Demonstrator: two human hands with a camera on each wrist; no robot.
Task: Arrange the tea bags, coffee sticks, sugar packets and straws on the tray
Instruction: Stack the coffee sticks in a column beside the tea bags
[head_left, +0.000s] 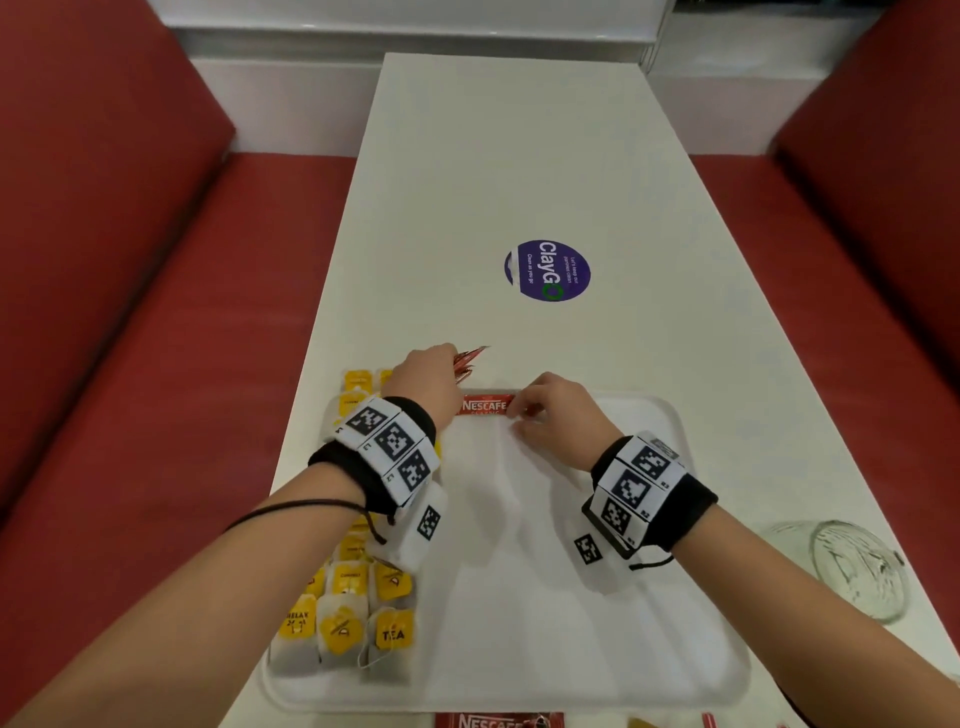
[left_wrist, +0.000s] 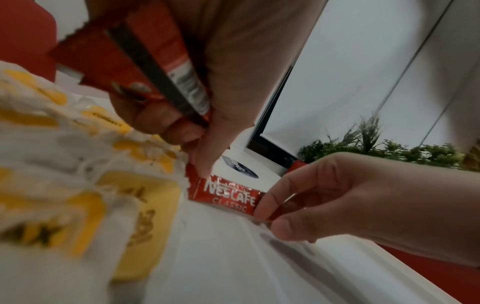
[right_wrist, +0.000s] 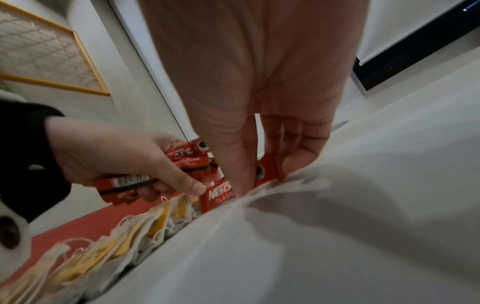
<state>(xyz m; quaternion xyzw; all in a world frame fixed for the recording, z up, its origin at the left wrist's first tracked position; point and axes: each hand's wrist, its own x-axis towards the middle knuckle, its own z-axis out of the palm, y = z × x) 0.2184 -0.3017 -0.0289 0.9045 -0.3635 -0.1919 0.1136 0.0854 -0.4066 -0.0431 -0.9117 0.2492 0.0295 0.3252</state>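
A long white rectangular table (head_left: 519, 156) is seen between red benches. A round purple sticker (head_left: 547, 270) is stuck on it beyond the fingertips. A white rectangular plastic tray (head_left: 717, 675) is set beneath the fingers. A clear glass jar (head_left: 852, 569) is laid well right of them. Red coffee sticks (head_left: 498, 720) are found at the near edge.

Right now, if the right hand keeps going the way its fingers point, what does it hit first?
Probably the tray's far rim: the right hand points down and away, already pinching the coffee stick there. Depth is unclear.
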